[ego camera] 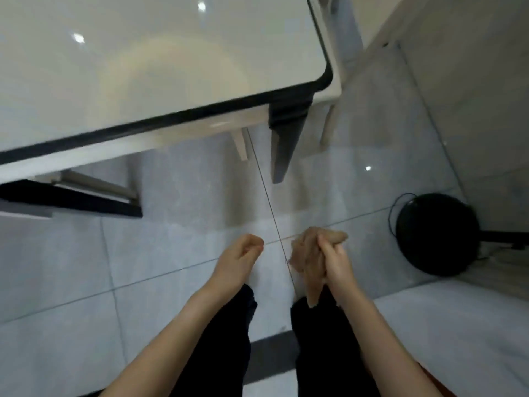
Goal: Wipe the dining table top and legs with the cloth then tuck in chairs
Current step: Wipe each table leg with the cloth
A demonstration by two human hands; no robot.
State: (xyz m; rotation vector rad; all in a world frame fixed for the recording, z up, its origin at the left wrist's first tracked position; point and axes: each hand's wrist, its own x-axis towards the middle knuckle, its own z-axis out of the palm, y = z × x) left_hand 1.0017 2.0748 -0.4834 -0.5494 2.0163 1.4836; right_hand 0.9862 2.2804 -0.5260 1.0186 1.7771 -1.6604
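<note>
The dining table [86, 90] has a glossy white top with a black rim and fills the upper left. Its dark corner leg [283, 144] reaches down to the floor near the middle. My right hand [333, 263] is shut on a beige cloth [307, 262], which hangs bunched from my fist, well below the leg. My left hand [239, 257] is beside it with the fingers curled in and nothing held. Pale chair parts [240, 144] show under the table edge, and a black-edged chair [71, 196] juts out at the left.
Grey floor tiles [171, 253] spread around my dark-trousered legs. A round black base with a cable [435, 233] sits on the floor at the right, by a wall. A white surface [458, 325] lies at the lower right.
</note>
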